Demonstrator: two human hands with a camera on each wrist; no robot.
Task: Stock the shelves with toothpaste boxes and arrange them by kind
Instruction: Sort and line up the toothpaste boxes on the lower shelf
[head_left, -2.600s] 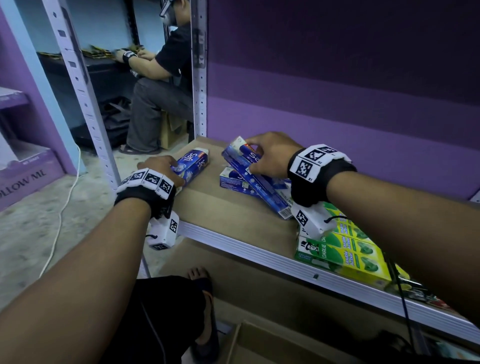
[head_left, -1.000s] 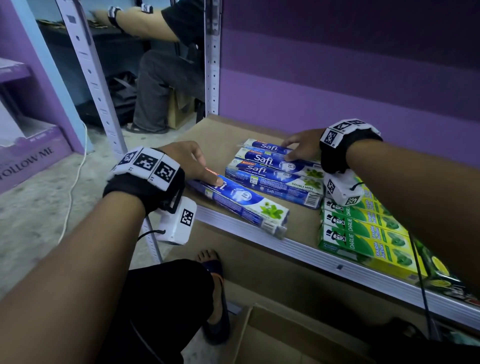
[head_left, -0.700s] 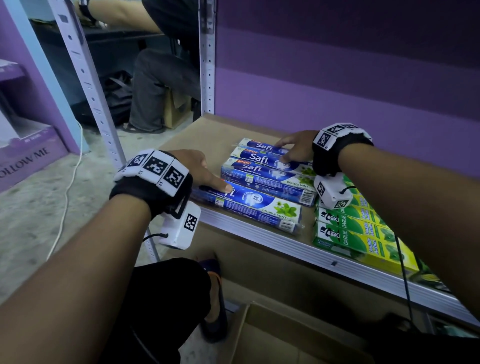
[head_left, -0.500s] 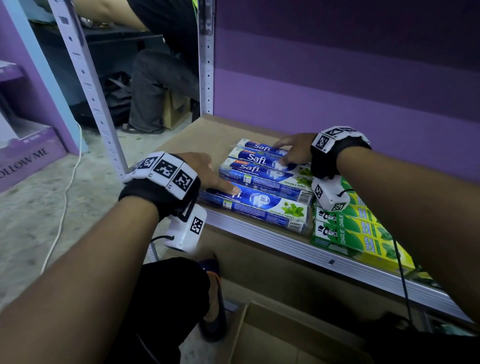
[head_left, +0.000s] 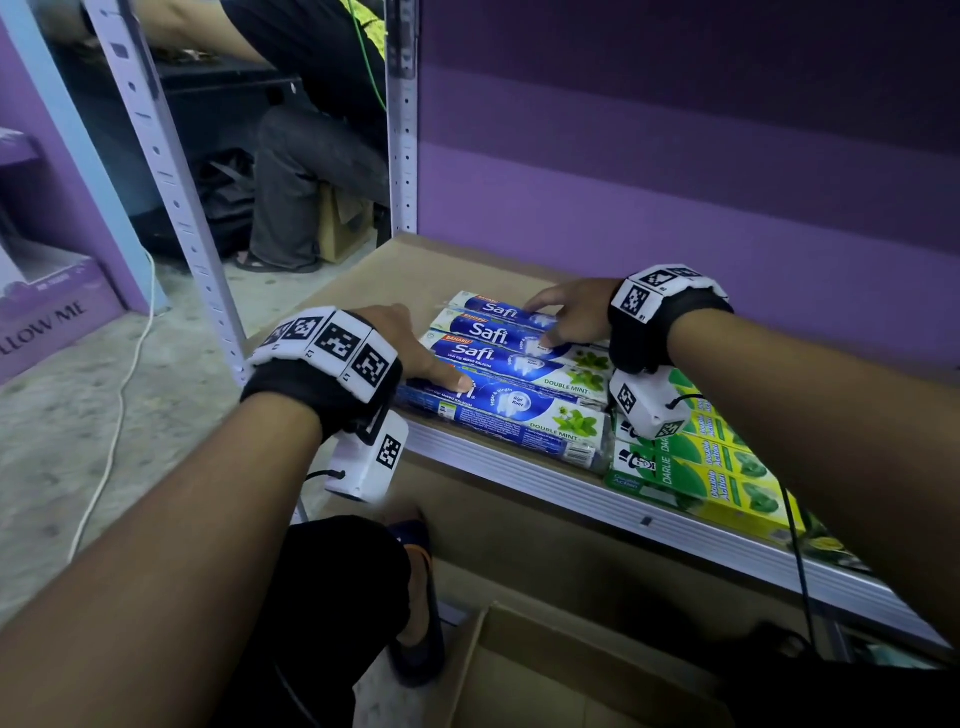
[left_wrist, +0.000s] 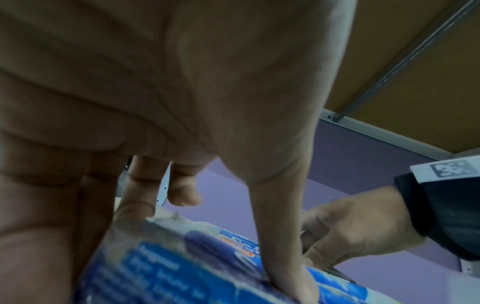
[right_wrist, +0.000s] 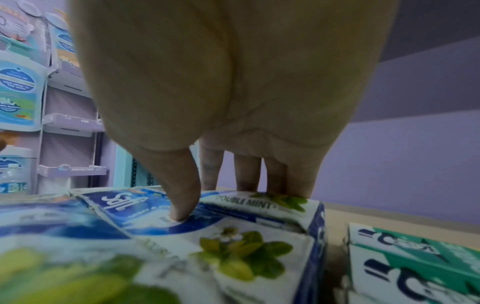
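Several blue Safi toothpaste boxes lie flat side by side on the brown shelf, long sides touching. My left hand sits at their left ends, its thumb pressing the top of the front Safi box and its fingers reaching down past the box end. My right hand rests on the rear boxes, thumb on one Safi box and straight fingers behind the far one. Green and yellow Darlie boxes lie to the right, partly under my right wrist.
The shelf's metal front rail runs just in front of the boxes. A purple back wall closes the shelf. An open cardboard box stands on the floor below. A seated person works behind the steel upright.
The loose blue boxes were laid out in a row. My left hand swung the front box parallel and slid it back against the others; my right hand stayed on the rear boxes.
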